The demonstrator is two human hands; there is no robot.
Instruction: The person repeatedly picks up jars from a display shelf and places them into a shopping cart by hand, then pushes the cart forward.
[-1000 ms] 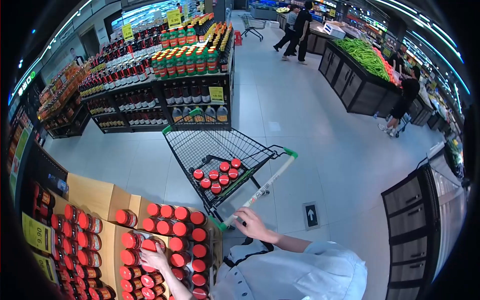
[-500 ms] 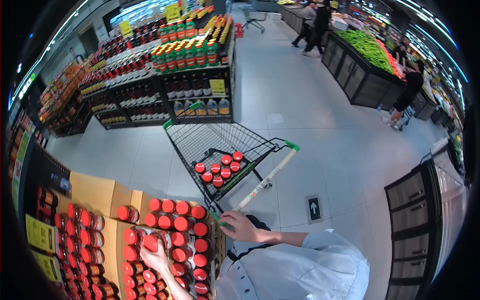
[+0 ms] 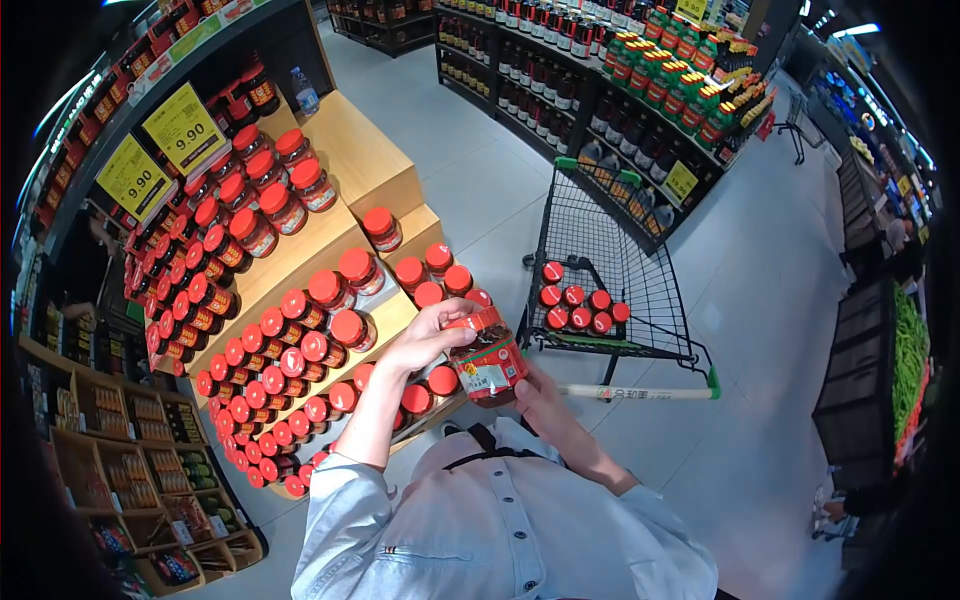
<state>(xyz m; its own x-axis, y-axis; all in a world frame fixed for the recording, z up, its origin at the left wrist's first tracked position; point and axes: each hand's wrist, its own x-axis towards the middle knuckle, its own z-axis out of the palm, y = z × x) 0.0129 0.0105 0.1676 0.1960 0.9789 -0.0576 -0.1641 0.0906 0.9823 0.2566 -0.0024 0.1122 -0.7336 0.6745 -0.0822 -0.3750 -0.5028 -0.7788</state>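
Observation:
A glass jar (image 3: 487, 368) with a red lid, dark contents and a red-and-green label is held tilted in front of my torso. My left hand (image 3: 425, 338) grips it around the lid end, thumb across the lid's side. Lower down, my right hand (image 3: 545, 402) closes on the jar's base at the right. Behind and left of the hands, rows of similar red-lidded jars (image 3: 297, 360) stand on a stepped wooden display (image 3: 365, 165). To the right, a wire shopping cart (image 3: 625, 270) holds several red-lidded jars (image 3: 573, 294); neither hand touches its handle (image 3: 635, 393).
Yellow price signs (image 3: 186, 130) stand above the upper jar rows. A bottle shelf (image 3: 560, 85) is beyond the cart, and a vegetable stand (image 3: 870, 370) lies to the right. Tiled floor (image 3: 690, 450) stretches between cart and stand.
The view has swung left toward the display. My left hand has lifted a jar from the rows to my front. My right hand has let go of the cart handle and taken hold of the jar.

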